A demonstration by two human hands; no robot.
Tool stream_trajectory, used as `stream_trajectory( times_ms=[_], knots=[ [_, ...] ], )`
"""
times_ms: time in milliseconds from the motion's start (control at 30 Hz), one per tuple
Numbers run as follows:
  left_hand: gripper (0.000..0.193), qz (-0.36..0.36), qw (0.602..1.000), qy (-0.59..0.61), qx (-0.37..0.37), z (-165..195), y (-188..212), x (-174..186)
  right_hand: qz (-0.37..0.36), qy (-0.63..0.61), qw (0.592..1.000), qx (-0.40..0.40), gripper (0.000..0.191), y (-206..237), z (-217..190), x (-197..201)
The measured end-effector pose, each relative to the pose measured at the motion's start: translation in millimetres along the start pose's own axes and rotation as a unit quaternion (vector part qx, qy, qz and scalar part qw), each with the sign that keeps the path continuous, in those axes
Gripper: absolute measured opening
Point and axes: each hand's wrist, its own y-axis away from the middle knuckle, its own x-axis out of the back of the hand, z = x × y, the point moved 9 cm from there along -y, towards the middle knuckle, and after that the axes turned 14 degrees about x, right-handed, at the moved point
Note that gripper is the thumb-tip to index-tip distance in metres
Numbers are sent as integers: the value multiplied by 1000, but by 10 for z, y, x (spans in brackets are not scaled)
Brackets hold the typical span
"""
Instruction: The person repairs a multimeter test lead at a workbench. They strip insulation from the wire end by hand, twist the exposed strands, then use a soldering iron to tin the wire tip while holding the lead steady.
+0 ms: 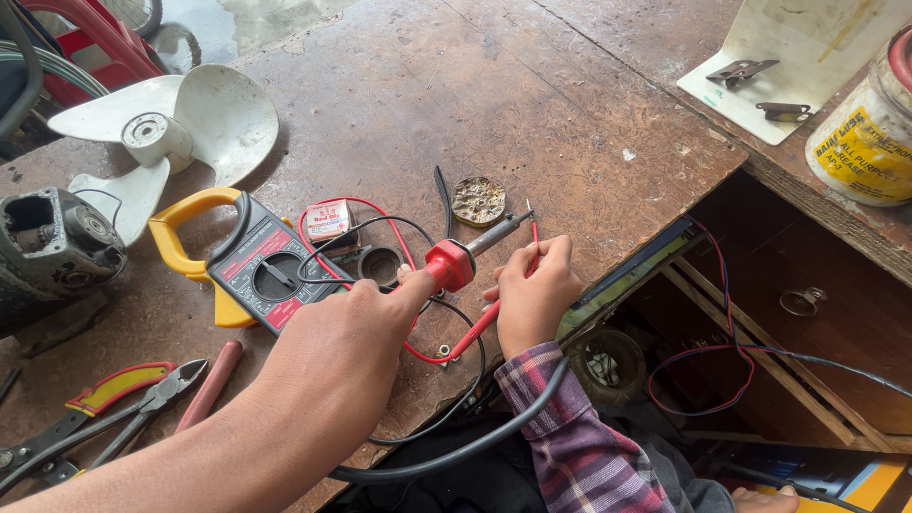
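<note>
At the far left of the brown wooden surface (399, 104) sits a dark motor housing (52, 252), with a white fan blade (180, 123) just beyond it. Near the lower left edge lie pliers (114, 404) with red and yellow handles, and a reddish tool handle (211, 383) rests just beside them. Further right is a clamp meter (256, 266) with a yellow jaw and a black and red face, lying flat on the surface, its black lead curling around a small black ring (383, 266) and a little white and red packet (328, 220).

The left hand (332, 356) comes in from the lower left, its fingers closed around the red grip of a soldering iron (465, 255). The iron slants up to the right, its metal tip close to a round tin of flux (478, 200) and to the end of a thin red probe (494, 309).

The right hand (534, 294), in a plaid sleeve (579, 437), has its fingers pinched on the red probe, holding it upright so that its point meets the iron's tip. A thick black cable (456, 451) runs under both arms.

To the right the surface ends at an open wooden compartment (807, 313) with red and blue wires (708, 380) in it. At the far upper right stand a white bracket (788, 57) and a yellow-labelled jar (869, 133).
</note>
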Motion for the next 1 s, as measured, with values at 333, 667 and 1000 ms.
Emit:
stream_trajectory(
  times_ms=[333,667,1000],
  knots=[
    [75,-7,1000,-17,4,9,14,-47,0,-7,1000,-5,14,37,53,-20],
    [76,-2,1000,-9,-5,34,-4,-47,-1,-6,1000,-4,14,15,60,-10],
    [78,-12,1000,-18,-9,30,-30,-80,-1,2,1000,0,14,10,45,-5]
  ],
)
